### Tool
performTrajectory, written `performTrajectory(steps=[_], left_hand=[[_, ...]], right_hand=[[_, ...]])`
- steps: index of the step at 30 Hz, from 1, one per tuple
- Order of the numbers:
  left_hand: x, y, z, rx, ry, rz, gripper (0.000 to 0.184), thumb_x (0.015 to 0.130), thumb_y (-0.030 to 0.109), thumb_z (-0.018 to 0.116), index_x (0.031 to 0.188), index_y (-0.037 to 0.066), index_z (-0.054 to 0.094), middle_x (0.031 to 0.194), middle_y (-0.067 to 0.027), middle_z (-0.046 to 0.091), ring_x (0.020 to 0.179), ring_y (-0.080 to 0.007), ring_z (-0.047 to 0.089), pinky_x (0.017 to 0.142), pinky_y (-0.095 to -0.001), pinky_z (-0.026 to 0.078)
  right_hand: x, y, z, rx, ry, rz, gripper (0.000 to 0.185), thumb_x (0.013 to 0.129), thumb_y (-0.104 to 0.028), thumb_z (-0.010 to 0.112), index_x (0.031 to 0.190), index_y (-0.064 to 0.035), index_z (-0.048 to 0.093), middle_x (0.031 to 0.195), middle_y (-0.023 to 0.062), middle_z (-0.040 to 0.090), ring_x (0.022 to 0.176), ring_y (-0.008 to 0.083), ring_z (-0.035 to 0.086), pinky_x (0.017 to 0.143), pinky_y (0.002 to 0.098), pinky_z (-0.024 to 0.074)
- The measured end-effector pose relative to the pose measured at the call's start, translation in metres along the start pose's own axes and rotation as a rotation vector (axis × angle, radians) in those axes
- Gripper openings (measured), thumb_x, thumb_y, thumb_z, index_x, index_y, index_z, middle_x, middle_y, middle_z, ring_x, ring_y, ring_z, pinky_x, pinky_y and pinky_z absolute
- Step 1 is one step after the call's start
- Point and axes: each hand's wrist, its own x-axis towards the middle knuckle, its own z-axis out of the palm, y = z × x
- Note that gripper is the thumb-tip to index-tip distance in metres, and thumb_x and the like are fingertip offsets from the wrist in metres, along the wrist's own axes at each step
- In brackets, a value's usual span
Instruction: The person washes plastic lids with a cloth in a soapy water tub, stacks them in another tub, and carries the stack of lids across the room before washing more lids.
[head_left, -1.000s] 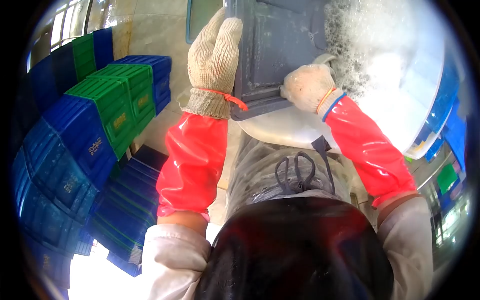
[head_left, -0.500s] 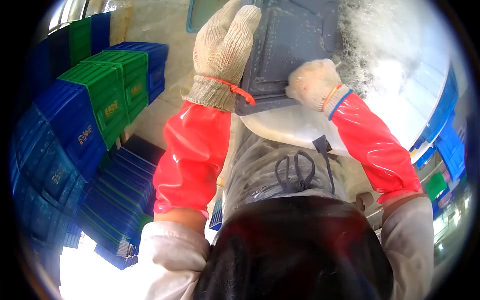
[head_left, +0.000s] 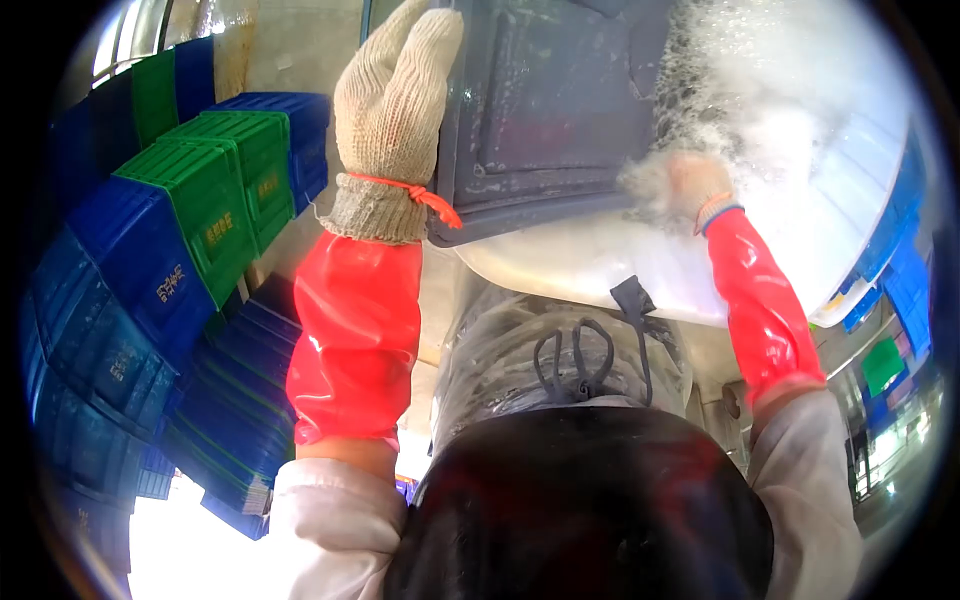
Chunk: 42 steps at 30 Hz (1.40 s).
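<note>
A grey plastic lid or panel with raised ridges lies tilted over the rim of a white tub, wet and streaked with suds. My left hand, in a knitted white glove tied with an orange band at the wrist, is at the panel's left edge and grips it, its fingertips partly hidden. Past the panel's lower right corner, my right hand, gloved too, is curled over the foam. Motion blurs its fingers; whitish, fuzzy stuff shows beside them, and I cannot make out what they hold.
Blue crates and green crates are stacked at the left, with a pile of flat blue pieces below them. More blue crates stand beyond the tub at the right. A wet apron covers my front against the tub.
My left hand and the grey panel have shifted left together. My right hand has moved right, off the panel's lower part to the foam beside it.
</note>
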Motion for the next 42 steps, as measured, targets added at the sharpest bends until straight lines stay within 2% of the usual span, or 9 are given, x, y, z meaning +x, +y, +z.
performTrajectory(steps=[3, 7, 10, 16, 26, 30, 32, 36, 42], left_hand=[[0.002, 0.0, 0.002, -0.027, -0.006, -0.004, 0.042, 0.102, 0.024, 0.065, 0.134, -0.003, 0.065, 0.121, -0.0105, 0.072, 0.106, -0.0146, 0.066, 0.095, -0.0283, 0.053], [-0.001, 0.0, 0.004, -0.043, -0.002, 0.01, 0.042, 0.103, 0.024, 0.064, 0.135, -0.004, 0.064, 0.122, -0.0102, 0.072, 0.107, -0.0151, 0.067, 0.095, -0.0283, 0.053], [0.0, -0.007, 0.0, 0.027, 0.065, 0.052, 0.042, 0.099, 0.026, 0.068, 0.131, -0.002, 0.067, 0.119, -0.012, 0.073, 0.108, -0.0147, 0.066, 0.095, -0.0285, 0.05], [-0.003, -0.01, 0.006, -0.056, 0.027, 0.011, 0.048, 0.099, 0.029, 0.064, 0.134, -0.004, 0.064, 0.124, -0.0185, 0.072, 0.114, -0.0232, 0.066, 0.101, -0.0329, 0.048], [-0.008, 0.003, 0.007, 0.193, 0.039, -0.005, 0.05, 0.098, 0.033, 0.063, 0.135, 0.0, 0.064, 0.127, -0.0158, 0.071, 0.115, -0.0255, 0.067, 0.101, -0.0342, 0.049], [-0.017, 0.008, -0.007, 0.092, -0.112, -0.099, 0.06, 0.094, 0.033, 0.067, 0.143, 0.001, 0.057, 0.132, -0.0186, 0.068, 0.122, -0.0274, 0.065, 0.105, -0.0352, 0.047], [-0.022, -0.004, -0.012, 0.167, -0.13, 0.048, 0.062, 0.092, 0.032, 0.068, 0.143, -0.001, 0.056, 0.134, -0.02, 0.066, 0.126, -0.0249, 0.062, 0.107, -0.0354, 0.046], [-0.033, -0.001, 0.006, -0.147, 0.023, 0.035, 0.048, 0.106, 0.023, 0.052, 0.141, -0.009, 0.055, 0.14, -0.02, 0.062, 0.131, -0.0259, 0.057, 0.111, -0.0362, 0.042], [-0.043, 0.002, 0.021, -0.3, 0.085, -0.039, 0.051, 0.113, 0.029, 0.038, 0.145, -0.008, 0.051, 0.143, -0.0165, 0.059, 0.127, -0.0204, 0.059, 0.104, -0.0322, 0.047]], right_hand=[[-0.043, -0.072, -0.11, 0.361, 0.021, -0.149, 0.053, 0.097, -0.058, 0.049, 0.102, -0.0144, 0.078, 0.102, 0.013, 0.076, 0.097, 0.0308, 0.072, 0.084, 0.047, 0.0571], [-0.037, -0.147, -0.167, 0.449, 0.259, -0.308, 0.057, 0.096, -0.053, 0.053, 0.073, -0.0052, 0.074, 0.077, 0.0173, 0.071, 0.075, 0.0415, 0.07, 0.07, 0.0503, 0.0568], [-0.029, -0.18, -0.19, 0.539, 0.182, -0.248, 0.038, 0.092, -0.04, 0.057, 0.087, -0.009, 0.079, 0.094, 0.0179, 0.075, 0.093, 0.0393, 0.072, 0.08, 0.0488, 0.0584], [-0.031, -0.189, -0.188, 0.336, 0.062, -0.285, 0.022, 0.083, -0.029, 0.065, 0.09, -0.0146, 0.08, 0.093, 0.0136, 0.076, 0.092, 0.0367, 0.073, 0.076, 0.0484, 0.0586], [-0.007, -0.098, -0.076, -0.1, -0.062, -0.02, 0.028, 0.094, -0.033, 0.06, 0.095, -0.0149, 0.082, 0.089, 0.0106, 0.078, 0.083, 0.0304, 0.076, 0.072, 0.0446, 0.0586], [-0.029, -0.061, -0.077, 0.394, -0.075, 0.167, 0.029, 0.096, -0.027, 0.058, 0.097, -0.0056, 0.077, 0.09, 0.0137, 0.076, 0.085, 0.0264, 0.075, 0.072, 0.0375, 0.0565], [-0.052, -0.061, -0.087, 1.378, -0.003, 0.144, 0.028, 0.095, -0.028, 0.062, 0.092, -0.0027, 0.074, 0.084, 0.0153, 0.072, 0.086, 0.0252, 0.072, 0.075, 0.0354, 0.056], [-0.076, -0.135, -0.14, 1.282, 0.616, -0.334, 0.037, 0.086, -0.023, 0.073, 0.112, 0.0012, 0.066, 0.094, 0.0179, 0.071, 0.088, 0.0311, 0.071, 0.078, 0.0385, 0.056], [-0.063, -0.196, -0.15, 1.13, 0.71, -0.207, 0.06, 0.081, -0.019, 0.077, 0.132, 0.0011, 0.053, 0.103, 0.0247, 0.069, 0.098, 0.0419, 0.069, 0.085, 0.0458, 0.0546]])
